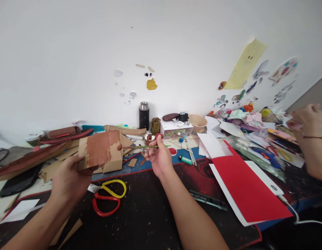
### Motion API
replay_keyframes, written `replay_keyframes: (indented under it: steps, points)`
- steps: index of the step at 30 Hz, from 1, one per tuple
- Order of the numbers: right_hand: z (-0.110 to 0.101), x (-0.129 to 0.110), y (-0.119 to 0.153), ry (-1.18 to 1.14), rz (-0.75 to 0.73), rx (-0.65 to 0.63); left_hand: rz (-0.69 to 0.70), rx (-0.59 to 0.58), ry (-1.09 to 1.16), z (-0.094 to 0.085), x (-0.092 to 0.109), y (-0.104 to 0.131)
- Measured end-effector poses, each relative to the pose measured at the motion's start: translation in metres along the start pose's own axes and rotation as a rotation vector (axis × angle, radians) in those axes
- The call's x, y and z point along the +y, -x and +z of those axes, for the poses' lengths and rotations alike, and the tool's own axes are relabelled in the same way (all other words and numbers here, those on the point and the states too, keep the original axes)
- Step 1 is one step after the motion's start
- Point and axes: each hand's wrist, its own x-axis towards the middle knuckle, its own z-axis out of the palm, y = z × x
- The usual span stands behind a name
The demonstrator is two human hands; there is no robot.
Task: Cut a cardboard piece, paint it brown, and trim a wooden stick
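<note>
1. Nearest, we see red-and-yellow scissors (108,198) lying on a dark mat (147,215)
2. Our left hand (71,178) is clamped on a raised cardboard piece (98,149), its face partly brown
3. Our right hand (161,156) pinches a thin green stick (138,147), its brown tip at the cardboard's right edge; we cannot tell if they touch
4. Farther back, we see a black flask (144,118) upright near the wall (189,52)

The left hand (73,177) hides part of the scissors (106,198); the right edge crops a co-worker's arm (315,149)
</note>
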Motion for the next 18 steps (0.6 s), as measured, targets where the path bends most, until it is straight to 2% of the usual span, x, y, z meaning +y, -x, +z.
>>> replay_keyframes:
  steps: [5, 10, 15, 18]
  points:
    - [-0.001, -0.002, 0.0, -0.009, 0.009, 0.009, -0.041, -0.024, 0.06, 0.001, 0.0, 0.003]
    - [-0.001, -0.005, -0.001, -0.013, 0.0, 0.017, -0.065, 0.013, 0.086, 0.003, -0.002, 0.005]
    - [-0.001, -0.007, -0.001, -0.035, -0.005, 0.018, -0.098, 0.036, 0.086, -0.005, -0.009, 0.0]
    - [0.0, -0.008, -0.001, -0.053, -0.007, 0.028, -0.091, -0.006, 0.022, -0.011, -0.012, -0.004]
